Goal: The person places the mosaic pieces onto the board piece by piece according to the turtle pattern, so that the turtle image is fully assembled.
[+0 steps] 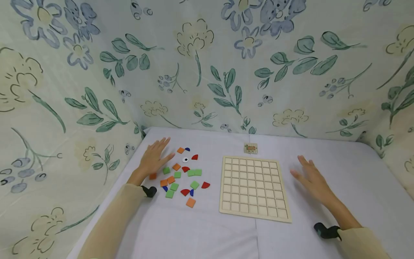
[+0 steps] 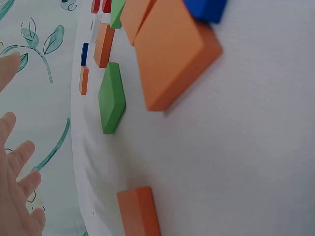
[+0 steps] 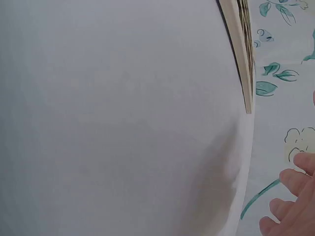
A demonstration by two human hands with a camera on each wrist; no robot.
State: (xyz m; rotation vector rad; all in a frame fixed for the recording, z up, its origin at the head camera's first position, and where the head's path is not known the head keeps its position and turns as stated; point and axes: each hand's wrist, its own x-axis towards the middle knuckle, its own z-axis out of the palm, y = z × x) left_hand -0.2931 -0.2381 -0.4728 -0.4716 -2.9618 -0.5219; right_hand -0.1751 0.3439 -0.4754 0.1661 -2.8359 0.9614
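Observation:
My left hand (image 1: 152, 158) hovers at the left of the table with fingers spread and nothing in it. Beside it lie loose flat pieces: orange squares (image 1: 191, 203), green squares (image 1: 194, 185), red quarter-circles (image 1: 205, 185), small blue pieces (image 1: 192, 192) and a white disc with a black dot (image 1: 185, 159). In the left wrist view a green square (image 2: 112, 98) and an orange square (image 2: 172, 54) show close up. A pale wooden grid board (image 1: 253, 187) lies flat in the middle, its cells bare. To its right my right hand (image 1: 314, 183) is held with fingers extended, holding nothing.
A small picture card (image 1: 250, 148) lies behind the board. White cloth (image 1: 200, 233) covers the table, with a fold near the front. Flowered fabric (image 1: 207, 72) hangs behind and at the sides. Dark wrist straps (image 1: 326, 231) sit at both sleeves.

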